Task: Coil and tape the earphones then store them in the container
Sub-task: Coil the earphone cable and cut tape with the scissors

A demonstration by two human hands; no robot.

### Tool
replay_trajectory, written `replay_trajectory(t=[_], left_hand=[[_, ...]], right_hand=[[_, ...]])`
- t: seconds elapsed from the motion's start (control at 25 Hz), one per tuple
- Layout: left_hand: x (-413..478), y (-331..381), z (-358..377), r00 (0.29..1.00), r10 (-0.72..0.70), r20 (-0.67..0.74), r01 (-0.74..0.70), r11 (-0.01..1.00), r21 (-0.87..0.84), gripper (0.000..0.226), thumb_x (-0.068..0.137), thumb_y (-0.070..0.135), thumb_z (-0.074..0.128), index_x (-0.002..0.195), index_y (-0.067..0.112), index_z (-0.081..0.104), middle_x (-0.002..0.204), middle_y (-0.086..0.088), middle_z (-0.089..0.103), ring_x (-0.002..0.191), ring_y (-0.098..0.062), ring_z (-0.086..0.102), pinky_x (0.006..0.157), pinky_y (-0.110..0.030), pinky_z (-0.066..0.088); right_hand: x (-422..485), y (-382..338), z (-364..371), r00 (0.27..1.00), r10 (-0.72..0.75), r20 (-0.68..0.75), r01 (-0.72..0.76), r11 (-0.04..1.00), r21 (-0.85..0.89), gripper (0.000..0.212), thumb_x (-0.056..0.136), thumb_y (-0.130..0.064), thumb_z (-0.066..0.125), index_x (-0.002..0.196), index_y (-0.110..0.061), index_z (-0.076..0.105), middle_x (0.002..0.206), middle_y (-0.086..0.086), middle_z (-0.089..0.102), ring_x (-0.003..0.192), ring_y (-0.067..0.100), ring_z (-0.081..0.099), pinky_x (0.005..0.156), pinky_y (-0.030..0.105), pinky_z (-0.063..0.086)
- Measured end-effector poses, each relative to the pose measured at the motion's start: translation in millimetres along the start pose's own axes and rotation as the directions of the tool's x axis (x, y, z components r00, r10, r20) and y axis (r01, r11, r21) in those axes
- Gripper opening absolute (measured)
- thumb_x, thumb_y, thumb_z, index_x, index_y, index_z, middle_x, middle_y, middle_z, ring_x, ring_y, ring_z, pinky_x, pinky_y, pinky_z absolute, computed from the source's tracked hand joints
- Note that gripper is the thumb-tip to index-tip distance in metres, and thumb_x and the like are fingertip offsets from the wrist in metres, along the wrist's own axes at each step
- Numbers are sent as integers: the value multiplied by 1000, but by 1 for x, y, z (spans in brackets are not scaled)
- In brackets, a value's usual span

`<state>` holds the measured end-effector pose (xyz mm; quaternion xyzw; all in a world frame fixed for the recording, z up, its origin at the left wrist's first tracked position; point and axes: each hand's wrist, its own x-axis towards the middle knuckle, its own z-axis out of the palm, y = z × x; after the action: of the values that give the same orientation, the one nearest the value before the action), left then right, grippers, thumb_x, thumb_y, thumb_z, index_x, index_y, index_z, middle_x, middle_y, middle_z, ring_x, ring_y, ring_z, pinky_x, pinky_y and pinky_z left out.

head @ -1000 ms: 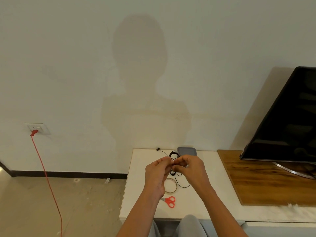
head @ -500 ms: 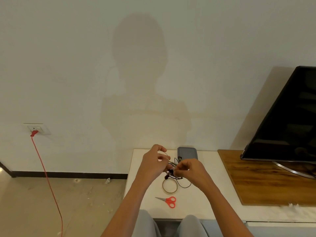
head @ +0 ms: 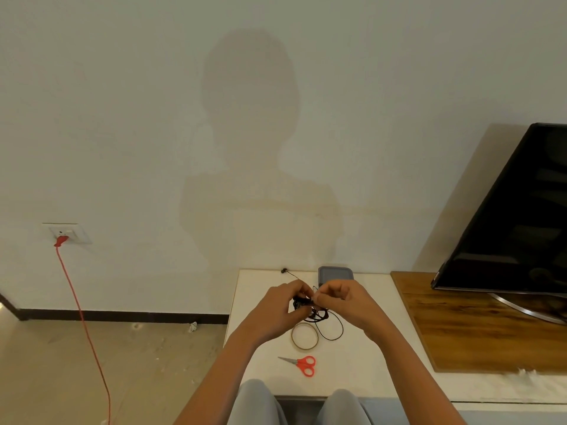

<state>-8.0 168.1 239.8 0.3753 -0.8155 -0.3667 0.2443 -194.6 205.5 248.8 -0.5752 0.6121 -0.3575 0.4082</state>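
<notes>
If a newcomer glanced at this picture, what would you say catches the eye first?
The left hand and right hand meet mid-frame above the table, pinching the black earphones. Nearer the person lie red scissors and a tape ring. A red cord hangs from the socket at left, and a dark TV fills the right.

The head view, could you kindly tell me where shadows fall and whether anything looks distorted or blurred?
In the head view, the person's shadow falls large and soft-edged on the wall ahead, so the light likely comes from behind; the wide angle leans the television at the right edge; the earphones look small and slightly soft.
</notes>
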Motion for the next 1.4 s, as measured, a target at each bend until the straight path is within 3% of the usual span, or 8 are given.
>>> replay_trajectory(t=[0.24, 0.4, 0.56, 0.64, 0.8, 0.96, 1.24, 1.4], left_hand=[[2, 3, 3, 987, 38, -158, -41, 999, -19, 11, 88, 30, 61, 97, 28, 55, 88, 16, 65, 83, 2, 59, 68, -7, 41], [1, 3, 8, 950, 144, -276, -123, 988, 94, 9, 90, 30, 58, 97, 29, 53, 89, 16, 62, 84, 0, 58, 72, -9, 43], [1, 5, 13, 892, 266, -366, -199, 957, 212, 15, 91, 23, 58, 106, 21, 62, 92, 12, 67, 85, -3, 58, 108, -11, 27], [3, 5, 12, 880, 287, -378, -201, 947, 252, 17, 91, 18, 59, 106, 17, 66, 93, 8, 70, 84, -5, 60, 113, -14, 21], [5, 12, 7, 912, 197, -360, -152, 977, 151, 11, 91, 15, 60, 98, 21, 65, 85, 11, 64, 75, 1, 56, 90, -2, 34], [8, 23, 0, 975, -33, -221, 21, 998, -60, 10, 91, 21, 59, 95, 26, 66, 84, 11, 68, 76, -2, 60, 68, -7, 42], [8, 28, -9, 927, -311, 211, 376, 765, -523, 16, 98, 26, 51, 98, 20, 65, 80, 12, 65, 85, -7, 59, 95, -32, 45], [9, 27, -10, 890, -340, 304, 455, 624, -635, 17, 97, 24, 53, 91, 18, 67, 72, 9, 68, 76, -6, 62, 87, -32, 45]], right_hand=[[5, -8, 11, 984, 83, -156, -53, 981, 186, 18, 83, -20, 66, 66, -19, 72, 68, -1, 72, 65, 2, 65, 64, 15, 49], [8, -16, 13, 973, 191, -131, -153, 955, 255, 23, 82, -20, 63, 60, -16, 69, 61, 1, 69, 58, 4, 62, 66, 20, 44], [12, -25, 9, 962, 265, -68, -251, 954, 165, 27, 83, -21, 60, 57, -15, 65, 56, 0, 64, 57, 9, 56, 64, 22, 41], [13, -27, 7, 971, 232, -61, -224, 967, 123, 34, 85, -20, 58, 51, -19, 61, 51, -4, 59, 56, 9, 51, 65, 23, 41], [10, -26, 7, 992, 71, -105, -62, 994, 88, 19, 92, -29, 54, 77, -22, 61, 51, -9, 57, 57, 10, 48, 61, 27, 38], [7, -21, 0, 991, -118, -60, 124, 988, 97, 29, 87, -50, 55, 94, -23, 52, 56, -2, 54, 55, 8, 48, 58, 28, 37], [3, -9, -13, 958, -274, 81, 275, 962, 6, 27, 91, -53, 51, 103, -30, 55, 76, -1, 60, 72, 23, 52, 68, 35, 44], [0, -6, -15, 947, -299, 119, 312, 944, -104, 11, 96, -36, 49, 102, -40, 58, 94, -6, 64, 90, 14, 60, 81, 33, 50]])
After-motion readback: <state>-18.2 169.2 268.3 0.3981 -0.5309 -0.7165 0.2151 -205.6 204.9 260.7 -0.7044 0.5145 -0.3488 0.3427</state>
